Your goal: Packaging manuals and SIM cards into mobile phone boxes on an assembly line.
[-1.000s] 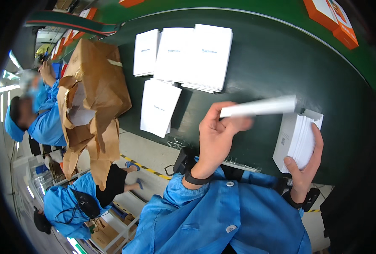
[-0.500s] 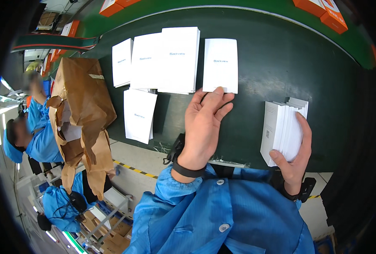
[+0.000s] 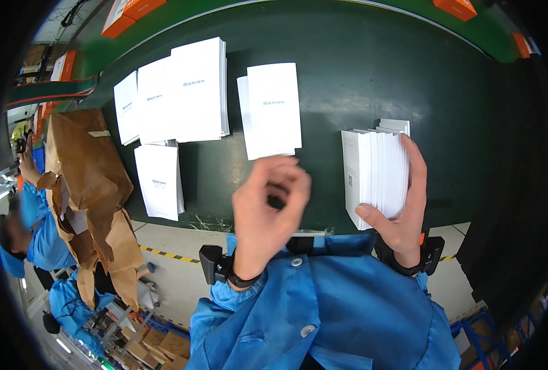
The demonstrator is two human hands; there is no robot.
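My left hand [image 3: 271,213], slightly blurred, hovers just below two overlapping white booklets [image 3: 275,105]. Its thumb and fingers curl into a ring with nothing visible inside. Over on the right, my right hand [image 3: 403,209] grips a thick stack of white booklets [image 3: 376,179] standing on edge on the dark green table [image 3: 323,185]. The thumb presses the near left side, and the fingers wrap round the far right side. Further left lie a tall pile of white booklets [image 3: 197,92], a smaller pile [image 3: 126,108] partly covered at its side, and a separate pile [image 3: 157,182] nearer me.
A torn brown paper-wrapped package [image 3: 86,166] stands at the table's left end. Orange boxes [image 3: 132,12] sit beyond the far edge. On the left, a person in blue [image 3: 43,228] is at work. Yellow-black floor tape [image 3: 169,254] runs beside the table.
My left hand has let go of the top booklet and drawn back towards me, its fingers curling. Two overlapping booklets now show there. My right hand keeps hold of the stack. The view has shifted.
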